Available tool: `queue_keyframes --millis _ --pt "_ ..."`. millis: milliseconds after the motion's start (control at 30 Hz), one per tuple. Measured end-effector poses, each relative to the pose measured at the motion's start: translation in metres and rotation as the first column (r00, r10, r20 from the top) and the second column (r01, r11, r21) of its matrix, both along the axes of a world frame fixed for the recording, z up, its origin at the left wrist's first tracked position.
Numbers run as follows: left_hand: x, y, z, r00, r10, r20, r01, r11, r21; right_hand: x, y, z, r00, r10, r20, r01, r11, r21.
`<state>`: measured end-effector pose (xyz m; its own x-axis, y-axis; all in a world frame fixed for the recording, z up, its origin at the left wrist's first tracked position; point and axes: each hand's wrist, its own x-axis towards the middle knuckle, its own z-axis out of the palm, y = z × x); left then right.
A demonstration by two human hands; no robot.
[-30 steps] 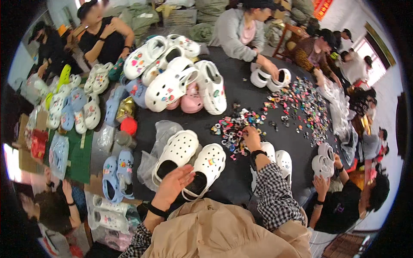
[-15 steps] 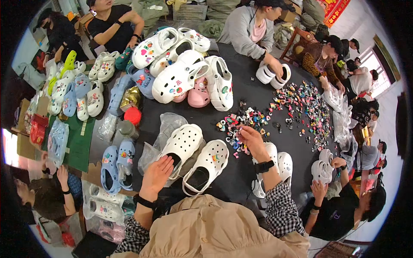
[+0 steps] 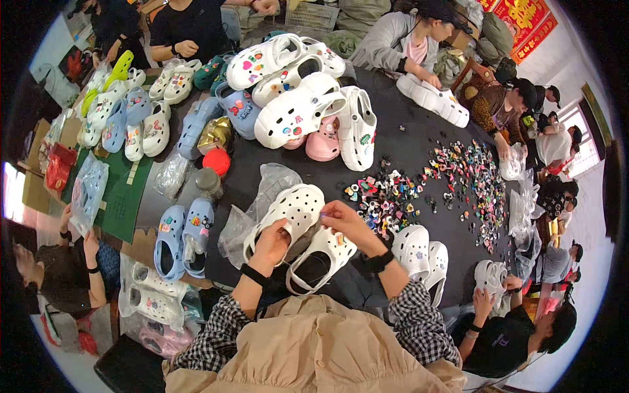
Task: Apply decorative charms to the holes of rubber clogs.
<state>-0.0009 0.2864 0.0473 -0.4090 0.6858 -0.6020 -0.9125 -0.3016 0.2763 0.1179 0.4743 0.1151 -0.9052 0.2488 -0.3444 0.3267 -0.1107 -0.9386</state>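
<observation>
A white clog (image 3: 298, 208) with holes and no charms on its toe lies in front of me, partly on clear plastic wrapping. My left hand (image 3: 270, 243) grips it at the foot opening. Over the side of its toe my right hand (image 3: 350, 226) is closed in a pinch; a small purplish speck shows at the fingertips, too small to name. Beneath that hand sits the other white clog (image 3: 333, 252), with a rainbow-coloured charm on it, its toe partly hidden by the hand.
Loose colourful shoe charms (image 3: 393, 196) spread over the black table (image 3: 262, 157). Decorated clogs (image 3: 298, 114) are piled ahead; blue clogs (image 3: 171, 239) and a red-lidded jar (image 3: 215, 162) stand left. Another white pair (image 3: 419, 255) lies right. Co-workers sit around the table.
My right hand has come left from the charms to the undecorated clog. My left hand has closed on that clog's opening. Across the table, a co-worker's white clogs have been turned.
</observation>
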Motion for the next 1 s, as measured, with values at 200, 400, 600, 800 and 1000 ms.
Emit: queue_keyframes --millis 200,400,600,800,1000 --pt "0.001 0.003 -0.002 0.999 0.038 -0.005 -0.038 0.999 0.006 -0.054 -0.025 -0.029 0.991 0.015 -0.133 0.054 0.864 0.5" --pt "0.007 0.007 0.013 0.996 0.09 -0.018 -0.09 0.994 -0.064 -0.067 -0.022 -0.025 0.999 0.049 0.008 -0.038 0.648 0.76" --pt "0.008 0.006 -0.002 0.997 0.061 -0.036 -0.063 0.996 -0.06 -0.08 -0.004 -0.011 0.959 0.229 0.165 -0.279 0.691 0.667" --pt "0.011 0.013 -0.011 0.994 0.083 -0.078 -0.09 0.992 -0.091 -0.089 0.001 -0.01 0.932 0.258 0.253 -0.36 0.585 0.727" --pt "0.011 0.009 0.006 0.99 0.094 -0.101 -0.106 0.986 -0.129 -0.099 0.016 -0.018 0.911 0.295 0.289 -0.369 0.264 0.891"
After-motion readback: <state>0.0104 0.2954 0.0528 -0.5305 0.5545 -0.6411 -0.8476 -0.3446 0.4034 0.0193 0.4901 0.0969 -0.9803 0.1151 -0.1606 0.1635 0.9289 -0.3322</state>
